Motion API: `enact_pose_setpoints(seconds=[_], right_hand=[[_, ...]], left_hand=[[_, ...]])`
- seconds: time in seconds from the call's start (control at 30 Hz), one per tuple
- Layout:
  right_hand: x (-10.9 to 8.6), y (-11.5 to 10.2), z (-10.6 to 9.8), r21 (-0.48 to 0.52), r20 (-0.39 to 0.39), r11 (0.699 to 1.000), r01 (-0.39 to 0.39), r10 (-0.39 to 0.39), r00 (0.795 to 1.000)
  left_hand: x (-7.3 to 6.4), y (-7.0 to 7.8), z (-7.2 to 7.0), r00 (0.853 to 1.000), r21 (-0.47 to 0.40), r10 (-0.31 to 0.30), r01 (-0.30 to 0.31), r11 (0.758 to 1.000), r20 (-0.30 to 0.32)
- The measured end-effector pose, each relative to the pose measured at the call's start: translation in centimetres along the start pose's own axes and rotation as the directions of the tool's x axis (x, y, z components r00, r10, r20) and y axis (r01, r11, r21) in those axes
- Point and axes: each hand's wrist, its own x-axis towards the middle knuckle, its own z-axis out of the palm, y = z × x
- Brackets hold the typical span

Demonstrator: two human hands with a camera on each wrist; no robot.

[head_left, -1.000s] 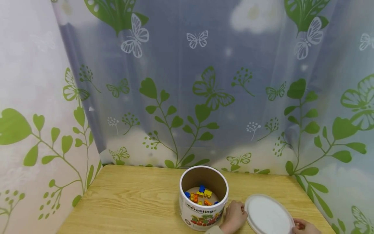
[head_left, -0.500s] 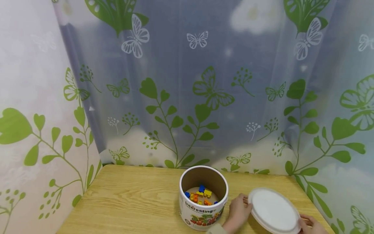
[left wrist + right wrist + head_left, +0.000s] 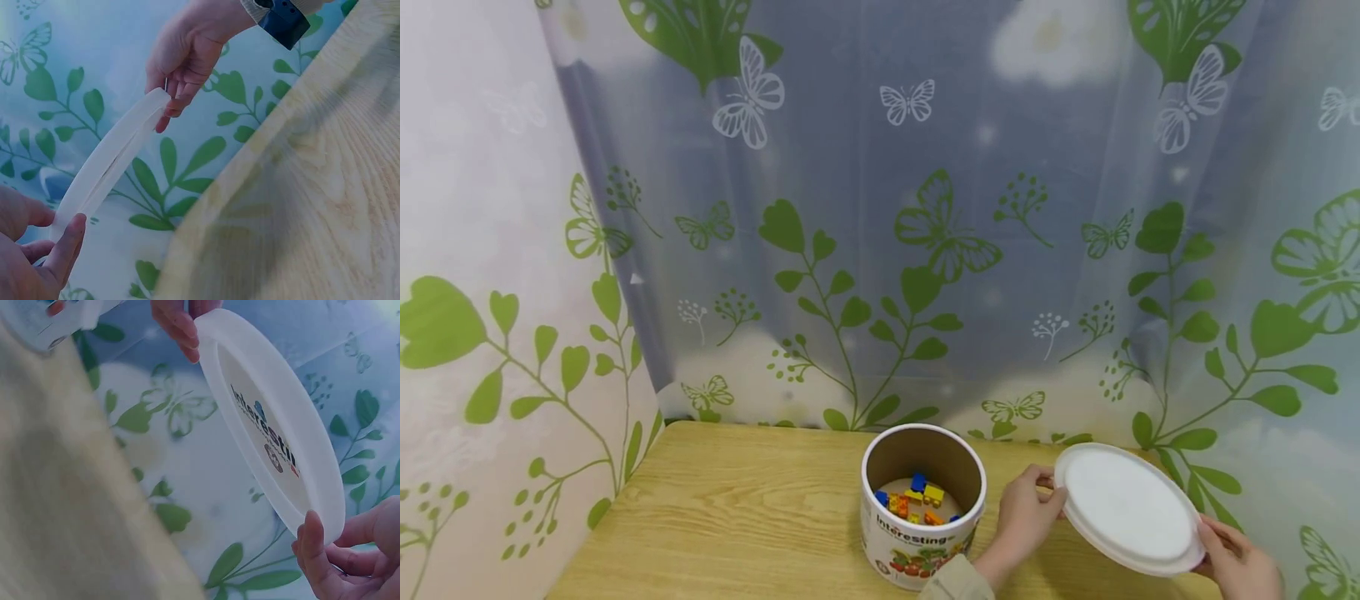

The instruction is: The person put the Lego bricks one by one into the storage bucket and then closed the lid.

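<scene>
A round white lid [image 3: 1131, 504] is held between both hands, tilted, to the right of the bucket. At its left edge my left hand [image 3: 1028, 508] pinches the rim between thumb and fingers. The right hand [image 3: 1236, 558] grips the opposite edge, thumb on the upper face. Dark lettering marks the lid's other face [image 3: 265, 431] in the right wrist view. Beside the left hand stands a white bucket [image 3: 917, 550], uncovered, with printed lettering and fruit pictures. Several toy building bricks [image 3: 933, 496], blue, yellow and orange, lie on its bottom.
The bucket stands on a wood-grain table [image 3: 737, 500]. Behind and at both sides hangs a curtain [image 3: 820, 250] with green leaves and butterflies. A dark band [image 3: 284, 24] circles the right wrist in the left wrist view.
Both hands have raised the lid from low beside the bucket, carrying it up and rightward in the head view. The bucket and bricks have stayed put.
</scene>
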Motion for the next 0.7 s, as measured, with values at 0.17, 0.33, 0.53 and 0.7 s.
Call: enact_pose_setpoints(seconds=[0.17, 0.33, 0.53, 0.7], right_hand=[[-0.6, -1.8, -0.2, -0.011, -0.014, 1.000, 0.029, -0.029, 0.999], [-1.1, -3.3, 0.6, 0.054, -0.006, 0.997, 0.057, -0.057, 0.998], [-2.0, -5.1, 2.6, 0.193, -0.031, 0.979, 0.068, -0.064, 0.997], [-2.7, -6.1, 4.0, 0.274, -0.028, 0.954, 0.125, -0.122, 0.992]], left_hand=[[0.1, 1.7, -0.7, 0.999, -0.016, 0.024, -0.024, 1.000, -0.031], [0.1, 2.8, -2.1, 0.998, -0.028, 0.036, -0.037, 0.999, -0.043], [0.1, 3.3, -4.0, 0.996, -0.049, 0.061, -0.063, 0.997, -0.059], [0.3, 3.3, -5.7, 0.994, -0.059, 0.075, -0.079, 0.995, -0.074]])
